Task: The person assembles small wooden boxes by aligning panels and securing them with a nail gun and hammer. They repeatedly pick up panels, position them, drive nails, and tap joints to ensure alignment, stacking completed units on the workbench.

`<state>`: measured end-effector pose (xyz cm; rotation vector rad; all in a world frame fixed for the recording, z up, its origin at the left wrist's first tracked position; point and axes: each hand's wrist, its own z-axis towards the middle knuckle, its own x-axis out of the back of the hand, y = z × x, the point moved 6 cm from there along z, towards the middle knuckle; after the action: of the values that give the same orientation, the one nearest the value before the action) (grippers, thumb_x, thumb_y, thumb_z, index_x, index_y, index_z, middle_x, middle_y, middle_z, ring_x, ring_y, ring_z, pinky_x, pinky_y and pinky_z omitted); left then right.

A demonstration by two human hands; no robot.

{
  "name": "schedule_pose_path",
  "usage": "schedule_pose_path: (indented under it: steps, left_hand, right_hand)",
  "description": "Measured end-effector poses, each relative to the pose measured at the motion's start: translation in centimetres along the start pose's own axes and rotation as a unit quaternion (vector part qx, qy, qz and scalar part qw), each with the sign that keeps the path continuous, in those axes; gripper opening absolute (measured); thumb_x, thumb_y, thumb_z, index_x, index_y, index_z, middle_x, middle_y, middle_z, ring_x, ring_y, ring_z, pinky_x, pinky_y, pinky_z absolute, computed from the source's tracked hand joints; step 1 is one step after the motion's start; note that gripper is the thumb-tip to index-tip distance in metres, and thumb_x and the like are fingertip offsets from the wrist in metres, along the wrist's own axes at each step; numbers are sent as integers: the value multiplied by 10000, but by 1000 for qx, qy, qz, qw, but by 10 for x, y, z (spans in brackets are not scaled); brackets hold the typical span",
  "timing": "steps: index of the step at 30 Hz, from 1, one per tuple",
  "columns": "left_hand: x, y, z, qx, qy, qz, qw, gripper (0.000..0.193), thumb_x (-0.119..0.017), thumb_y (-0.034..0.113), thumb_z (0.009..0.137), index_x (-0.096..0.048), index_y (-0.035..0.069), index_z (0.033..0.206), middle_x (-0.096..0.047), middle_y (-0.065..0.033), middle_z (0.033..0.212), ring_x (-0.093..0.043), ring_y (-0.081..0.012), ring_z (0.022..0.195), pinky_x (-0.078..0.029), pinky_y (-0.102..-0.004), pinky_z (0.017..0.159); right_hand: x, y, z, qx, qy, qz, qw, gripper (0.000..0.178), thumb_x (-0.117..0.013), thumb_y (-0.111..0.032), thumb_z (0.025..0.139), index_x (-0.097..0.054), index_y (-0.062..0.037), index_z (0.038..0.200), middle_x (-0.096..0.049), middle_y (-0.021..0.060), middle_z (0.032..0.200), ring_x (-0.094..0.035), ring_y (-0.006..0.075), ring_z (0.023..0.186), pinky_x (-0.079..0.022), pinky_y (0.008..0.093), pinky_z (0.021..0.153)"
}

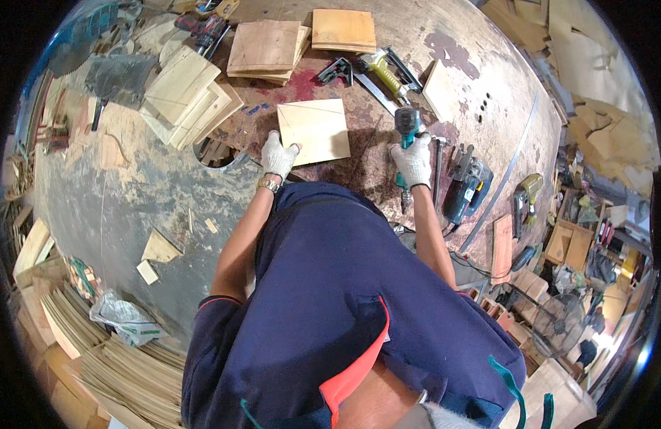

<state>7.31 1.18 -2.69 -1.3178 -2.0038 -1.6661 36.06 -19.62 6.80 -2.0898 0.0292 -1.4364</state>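
A square, pale wooden board (pixel 317 129) lies on the worn bench in front of me, with a thin line across its face. My gloved left hand (pixel 276 156) grips its near left corner, thumb over the top. To the right of the board, my gloved right hand (pixel 414 161) is wrapped round a teal and black cordless drill (pixel 408 132). The drill's chuck end points toward me, below the hand, and its dark end is on the far side. Close by on the right are a hammer (pixel 438 168) and a dark blue jigsaw (pixel 468 187).
Stacked wooden squares (pixel 265 46) and an orange-toned stack (pixel 343 30) stand at the back; another pile (pixel 184 100) is left, beside a round hole (pixel 217 154). An olive nail gun (pixel 386 75) lies behind my right hand, another nail gun (pixel 527 200) farther right. Offcuts (pixel 161 247) lie left.
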Motion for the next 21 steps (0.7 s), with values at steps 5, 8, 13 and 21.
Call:
schedule_pose_path:
  steps: [5, 8, 13, 21]
  left_hand:
    - [3, 6, -2, 2, 3, 5, 1000, 455, -809, 292, 756, -587, 11, 1038, -706, -274, 996, -679, -450, 985, -540, -516, 842]
    - [6, 16, -5, 12, -6, 0, 1000, 446, -805, 289, 759, -587, 13, 1033, -709, -272, 1005, -681, -446, 993, -542, -514, 838]
    - [-1, 7, -1, 1, 2, -3, 1000, 446, -804, 285, 764, -583, 7, 1033, -709, -271, 997, -679, -454, 983, -541, -516, 831]
    - [-5, 2, 2, -12, 6, -14, 1000, 462, -805, 283, 751, -572, 6, 1038, -703, -278, 968, -678, -462, 961, -542, -517, 818]
  right_hand:
    - [8, -45, -12, 45, -169, 76, 982, 654, -745, -286, 814, -455, 9, 1320, -702, 224, 1006, -699, 361, 875, -545, 460, 774]
    - [-6, -57, -16, 179, -158, 168, 957, 550, -760, -338, 849, -562, -2, 1238, -716, 187, 967, -702, 284, 878, -541, 399, 785]
    - [-27, -55, -22, 131, -212, 136, 959, 514, -765, -314, 852, -559, -16, 1216, -710, 169, 939, -698, 269, 847, -544, 395, 770]
    - [-32, -66, -24, 156, -217, 107, 958, 504, -736, -308, 857, -525, -21, 1213, -705, 194, 910, -712, 309, 840, -545, 417, 767]
